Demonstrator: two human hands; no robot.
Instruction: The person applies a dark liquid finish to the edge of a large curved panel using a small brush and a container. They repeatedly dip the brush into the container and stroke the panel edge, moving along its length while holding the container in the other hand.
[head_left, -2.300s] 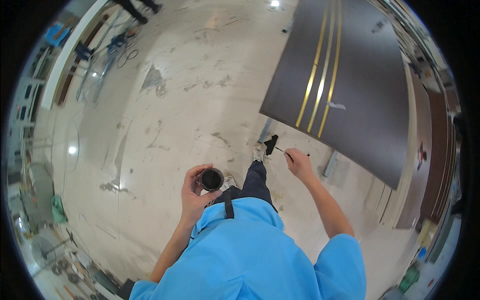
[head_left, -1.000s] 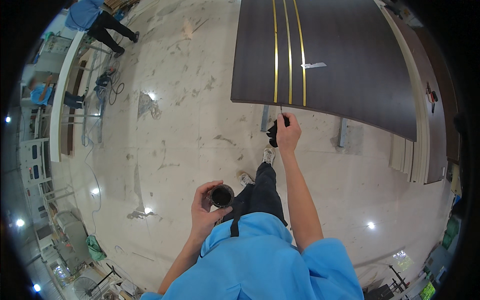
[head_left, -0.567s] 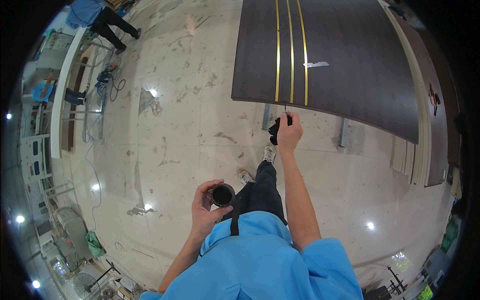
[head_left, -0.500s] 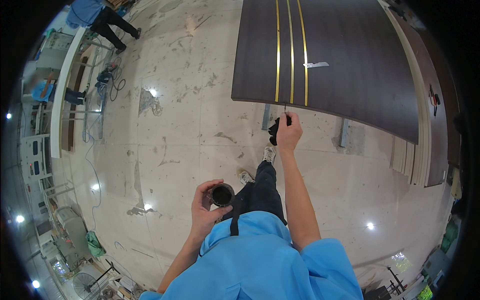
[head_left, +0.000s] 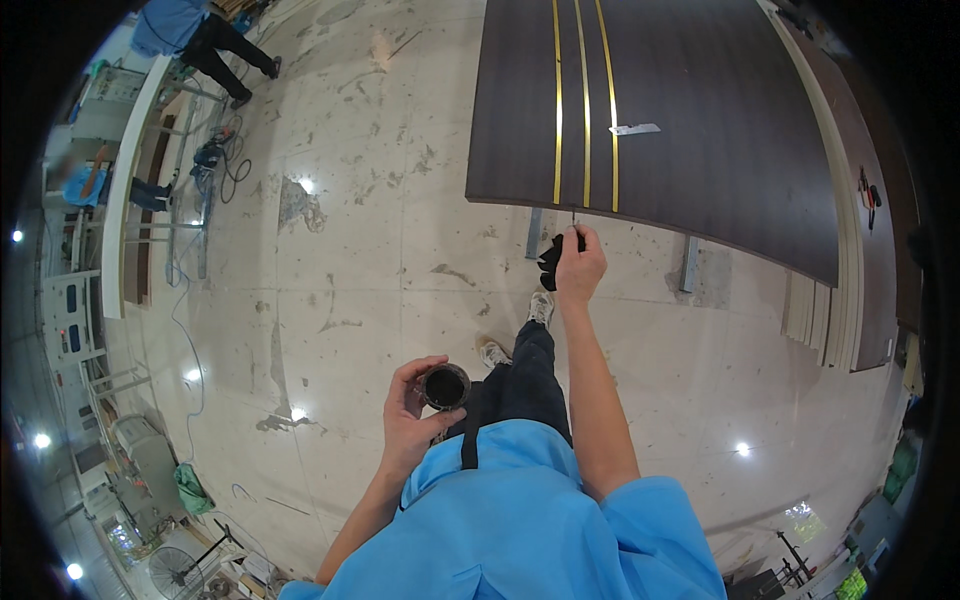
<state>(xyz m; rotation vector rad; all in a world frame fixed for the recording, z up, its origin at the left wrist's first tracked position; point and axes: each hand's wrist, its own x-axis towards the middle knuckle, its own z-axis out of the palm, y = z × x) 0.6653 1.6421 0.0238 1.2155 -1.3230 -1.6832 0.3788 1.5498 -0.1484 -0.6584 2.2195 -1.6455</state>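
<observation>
My left hand [head_left: 405,428] is wrapped round a small round cup [head_left: 445,386], held at waist height with its mouth facing up. What fills the cup looks dark, nearly black. Reaching forward, my right hand [head_left: 583,268] pinches a thin dark stick-like tool [head_left: 573,217], whose far end is at the near edge of a large dark brown panel [head_left: 720,110]. A crumpled black cloth [head_left: 549,265] hangs from the same hand. Three gold strips [head_left: 586,120] run along the panel, ending near that tool. The tool's tip is too small to make out.
A whitish flat piece [head_left: 635,129] lies on the panel. More boards [head_left: 850,230] stand stacked to the right, with red-handled pliers [head_left: 871,205] on them. Metal supports [head_left: 534,233] show under the panel. At far left are a long white-edged workbench [head_left: 128,190], cables and two people.
</observation>
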